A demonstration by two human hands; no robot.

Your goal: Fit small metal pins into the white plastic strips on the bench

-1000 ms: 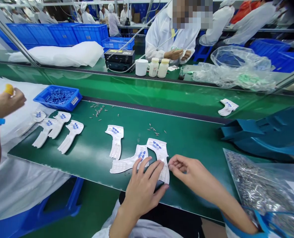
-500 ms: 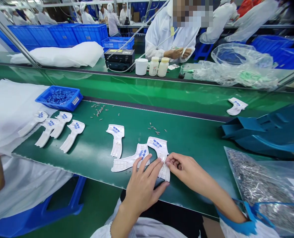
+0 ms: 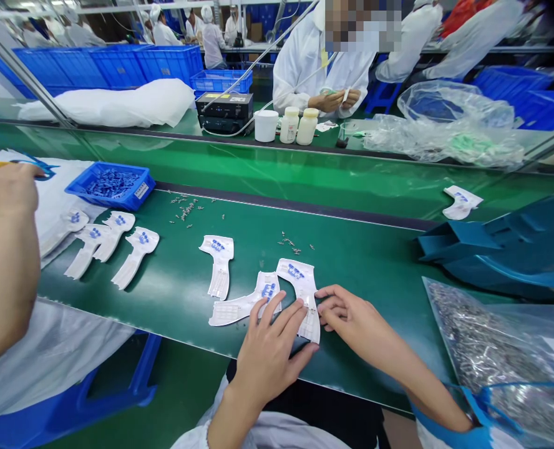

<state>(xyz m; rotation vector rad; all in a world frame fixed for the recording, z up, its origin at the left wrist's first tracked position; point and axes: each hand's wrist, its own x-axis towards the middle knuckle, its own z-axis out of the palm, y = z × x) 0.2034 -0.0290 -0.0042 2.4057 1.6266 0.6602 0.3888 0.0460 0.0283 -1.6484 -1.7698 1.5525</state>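
Observation:
My left hand (image 3: 273, 343) lies with fingers spread over a white handle-shaped plastic shell (image 3: 299, 272) fitted with blue pieces, its fingertips on the shell. At that shell's right edge is my right hand (image 3: 345, 315), index finger stretched and the others loosely curled, with nothing visible between them. A tiny metal part shows on the shell near the fingertips. Partly under my left fingers, a second white shell (image 3: 233, 311) lies sideways. Another white shell (image 3: 219, 265) rests farther left. Small metal parts (image 3: 290, 242) are scattered beyond the shells.
Several white shells (image 3: 136, 255) lie left, near a blue bin (image 3: 108, 186) of blue pieces. A co-worker's arm (image 3: 10, 249) reaches in there. On the right are a teal plastic holder (image 3: 496, 240) and a clear bag (image 3: 496, 355) of metal parts. A white shell (image 3: 461, 202) sits behind the bench.
My right hand has drawn slightly right, its fingers loosening from the shell. My left hand stays put. The co-worker's arm has come into view at left; the far-right shell has shifted right.

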